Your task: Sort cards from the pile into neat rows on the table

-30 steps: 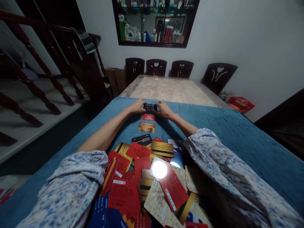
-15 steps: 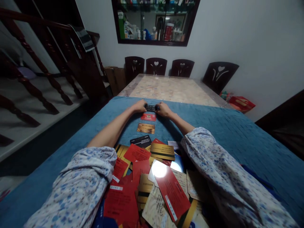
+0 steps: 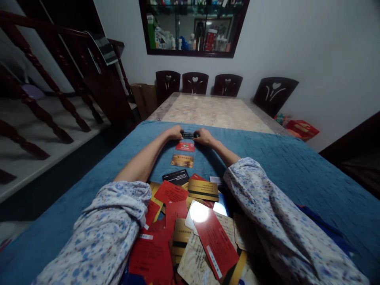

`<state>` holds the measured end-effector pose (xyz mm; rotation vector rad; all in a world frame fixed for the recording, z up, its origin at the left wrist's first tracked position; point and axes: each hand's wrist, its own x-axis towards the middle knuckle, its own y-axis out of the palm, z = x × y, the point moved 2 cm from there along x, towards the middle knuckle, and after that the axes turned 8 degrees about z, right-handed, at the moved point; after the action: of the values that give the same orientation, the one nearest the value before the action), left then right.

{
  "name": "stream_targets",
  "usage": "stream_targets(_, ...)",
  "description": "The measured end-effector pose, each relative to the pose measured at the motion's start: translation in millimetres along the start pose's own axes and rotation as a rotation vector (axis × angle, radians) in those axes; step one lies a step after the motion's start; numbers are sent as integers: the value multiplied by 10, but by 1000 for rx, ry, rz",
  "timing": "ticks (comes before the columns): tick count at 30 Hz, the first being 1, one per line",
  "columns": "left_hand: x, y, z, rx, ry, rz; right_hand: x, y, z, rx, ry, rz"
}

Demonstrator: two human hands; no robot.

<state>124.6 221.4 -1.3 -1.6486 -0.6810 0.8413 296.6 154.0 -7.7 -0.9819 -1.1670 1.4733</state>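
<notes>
Both my hands reach out to the far part of the blue cloth. My left hand (image 3: 175, 133) is closed on the left end of a black card (image 3: 188, 135) marked with pale rows. The card's right end is in the closed fingers of my right hand (image 3: 203, 137); its ends are partly hidden. Just nearer to me lies a red card (image 3: 185, 147), and below it a gold card (image 3: 182, 160), roughly in one column. Between my forearms spreads a loose heap of red, gold, black and pale cards, with one red card (image 3: 215, 243) on top under a bright glare.
A blue cloth (image 3: 267, 154) covers the near part of the table; its patterned far end (image 3: 213, 109) is bare. Dark chairs (image 3: 195, 83) line the far wall. A wooden railing (image 3: 59, 79) runs along the left, and a red bag (image 3: 301, 129) stands beyond the right edge.
My hands stay at nearly the same place with the black card between them. My left sleeve has shifted slightly right and my right sleeve slightly left. The cards on the cloth look unmoved.
</notes>
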Motion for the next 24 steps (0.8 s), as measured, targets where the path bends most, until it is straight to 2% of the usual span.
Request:
stream_targets(13,-54,-5,-8,24,-17,25,-24,2,-24,47,7,-2)
stream_targets(24,-61,42,-36,-42,-45,-39,-10,31,-24,67,13,-25)
